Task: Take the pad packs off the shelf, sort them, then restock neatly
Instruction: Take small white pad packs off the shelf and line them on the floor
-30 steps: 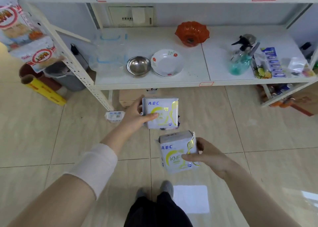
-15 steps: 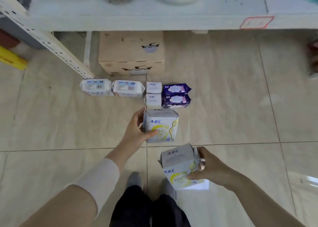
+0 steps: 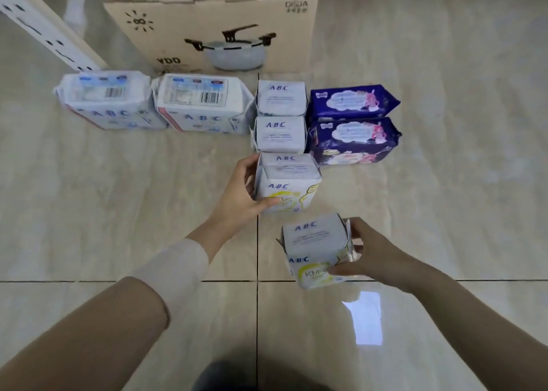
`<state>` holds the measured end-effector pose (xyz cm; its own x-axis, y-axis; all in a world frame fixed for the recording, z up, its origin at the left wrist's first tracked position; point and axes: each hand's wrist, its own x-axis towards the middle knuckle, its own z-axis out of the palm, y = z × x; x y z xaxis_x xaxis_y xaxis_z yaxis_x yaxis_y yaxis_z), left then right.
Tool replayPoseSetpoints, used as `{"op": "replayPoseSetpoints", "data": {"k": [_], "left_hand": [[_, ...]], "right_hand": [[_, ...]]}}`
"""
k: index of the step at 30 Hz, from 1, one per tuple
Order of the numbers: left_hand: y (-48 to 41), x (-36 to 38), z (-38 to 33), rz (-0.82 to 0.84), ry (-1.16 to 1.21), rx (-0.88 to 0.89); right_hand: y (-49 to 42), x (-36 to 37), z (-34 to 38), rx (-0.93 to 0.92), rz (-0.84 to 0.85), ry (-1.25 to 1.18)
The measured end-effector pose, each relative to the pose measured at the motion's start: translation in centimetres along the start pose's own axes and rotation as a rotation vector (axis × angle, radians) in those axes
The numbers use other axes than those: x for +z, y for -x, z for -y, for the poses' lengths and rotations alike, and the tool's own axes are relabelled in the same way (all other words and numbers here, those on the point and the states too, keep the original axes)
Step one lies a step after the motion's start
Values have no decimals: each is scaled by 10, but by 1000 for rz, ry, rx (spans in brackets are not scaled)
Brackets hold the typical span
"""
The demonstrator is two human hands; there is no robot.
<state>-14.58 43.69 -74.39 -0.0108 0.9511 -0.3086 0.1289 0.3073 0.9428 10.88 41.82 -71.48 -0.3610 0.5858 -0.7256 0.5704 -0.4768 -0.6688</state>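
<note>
My left hand (image 3: 238, 194) grips a white ABC pad pack with yellow print (image 3: 286, 183), held upright just in front of two matching small ABC packs (image 3: 281, 114) lined up on the tiled floor. My right hand (image 3: 367, 252) grips a second white and yellow ABC pack (image 3: 314, 248) lower and to the right, apart from the row. Two dark purple packs (image 3: 353, 123) stand right of the small ones. Two larger white ABC packs with barcodes (image 3: 154, 102) stand side by side to the left.
A cardboard box printed with a pot (image 3: 213, 25) stands on the floor behind the packs. The white perforated shelf leg (image 3: 44, 28) slants in at the top left. Glossy beige tiles (image 3: 444, 183) stretch to the right. My dark trousers (image 3: 225, 376) show at the bottom.
My view has dropped from the shelf to the floor and come closer. Both hands have carried their packs down toward the row; the left pack now sits right behind the small ABC packs.
</note>
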Motion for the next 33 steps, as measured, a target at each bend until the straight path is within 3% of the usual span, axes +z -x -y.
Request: {"op": "replayPoseSetpoints", "data": {"k": [8,13,22,27,33], "left_hand": [[-16,-7,39,-37,-14,54],[-22,-8,45,-42,-15,94],[-14,-24,48,33,-131,94],[-10,-25,40,-34,29,60],[-20,-17,29,-96,29,-11]], "right_hand": [[-56,23,-21,-170,-23,-41],[-66,38,-28,-355,-142,-8],[-73,56,-34,-492,-366,157],[-60,49,-41,-580,-293,314],[-55,56,-34,-632,-432,263]]}}
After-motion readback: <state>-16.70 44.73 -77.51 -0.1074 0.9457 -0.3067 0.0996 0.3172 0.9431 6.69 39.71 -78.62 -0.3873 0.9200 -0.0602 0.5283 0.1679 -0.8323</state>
